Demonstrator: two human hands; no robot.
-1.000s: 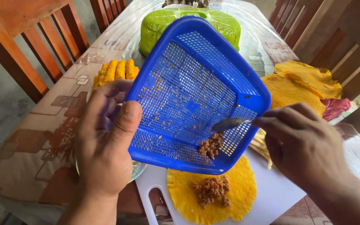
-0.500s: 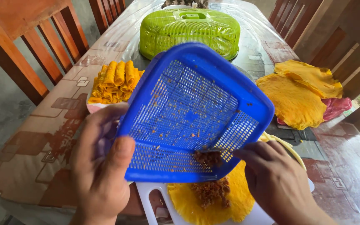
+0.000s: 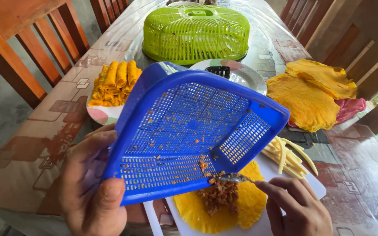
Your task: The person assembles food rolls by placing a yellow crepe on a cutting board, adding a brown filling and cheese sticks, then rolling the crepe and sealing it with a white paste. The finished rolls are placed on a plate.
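Observation:
My left hand (image 3: pixel 90 188) grips the near edge of a blue plastic mesh basket (image 3: pixel 189 131), which is tilted up on its side over a white cutting board (image 3: pixel 281 192). Brown crumbs of filling cling to the basket's mesh. My right hand (image 3: pixel 298 209) holds a metal spoon (image 3: pixel 235 178) whose bowl touches the basket's lower corner. Below it lies a round yellow wrapper (image 3: pixel 246 205) with a heap of brown minced filling (image 3: pixel 217 194) on it. Pale yellow strips (image 3: pixel 289 155) lie on the board to the right.
A plate of yellow rolled wraps (image 3: pixel 114 81) sits to the left. A green mesh food cover (image 3: pixel 195 32) stands at the back, with a white plate (image 3: pixel 241 74) before it. A stack of yellow wrappers (image 3: pixel 307 98) lies right. Wooden chairs (image 3: pixel 36 43) line the table.
The basket has tipped further and swung left and lower. My right hand moved down with the spoon, and more filling now lies on the wrapper.

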